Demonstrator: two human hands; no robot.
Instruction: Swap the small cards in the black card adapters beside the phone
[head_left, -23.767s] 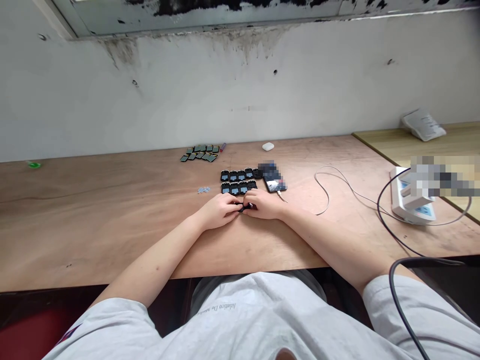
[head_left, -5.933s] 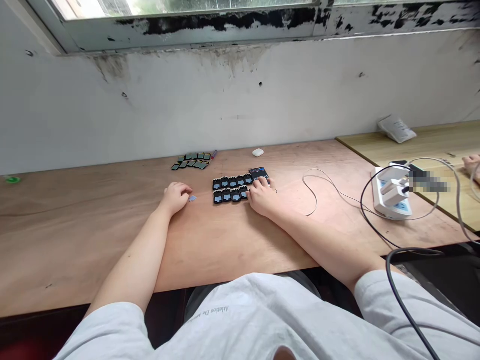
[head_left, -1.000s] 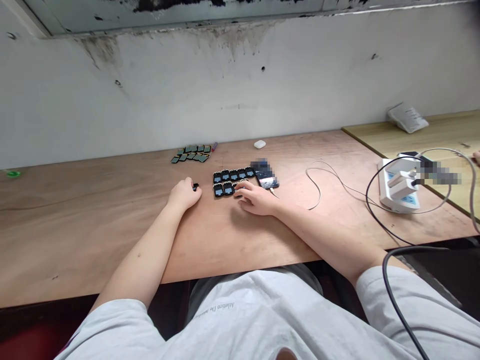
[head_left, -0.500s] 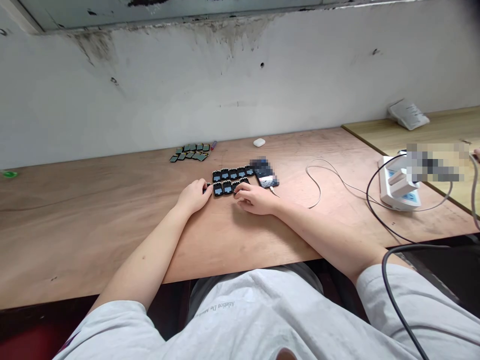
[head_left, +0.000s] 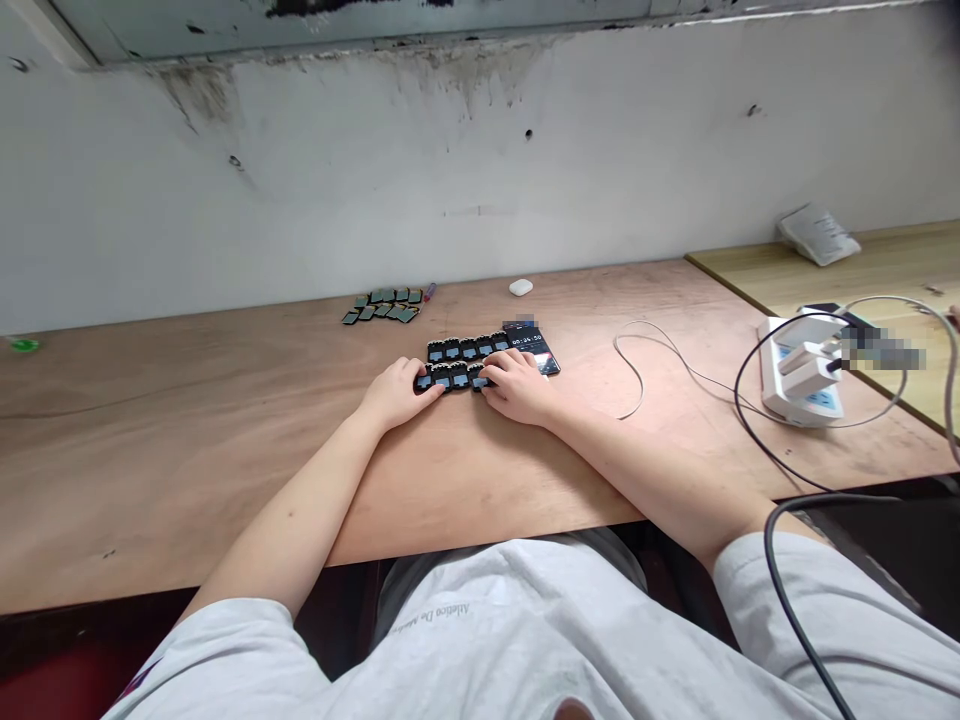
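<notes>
Two rows of small black square modules with pale blue patches lie on the wooden table. The back row (head_left: 469, 349) sits in line behind the front row (head_left: 459, 378). My left hand (head_left: 397, 392) is closed around the left end of the front row, thumb along the near edge and a fingertip at the far side. At the right end, my right hand (head_left: 519, 388) bends its fingers over the modules and hides some of them. A phone (head_left: 541, 346) showing a timer lies just beyond my right hand, its lower part partly covered.
Several grey-green square pieces (head_left: 382, 312) lie near the wall beside a small purple-red item (head_left: 430, 291). A white case (head_left: 520, 287) sits behind the phone. To the right are a power strip (head_left: 802, 385), looping cables and a white packet (head_left: 819, 236).
My left fingers have moved right, onto the front row's left end. My right hand has shifted slightly right and farther over the row. The phone's timer digits now show.
</notes>
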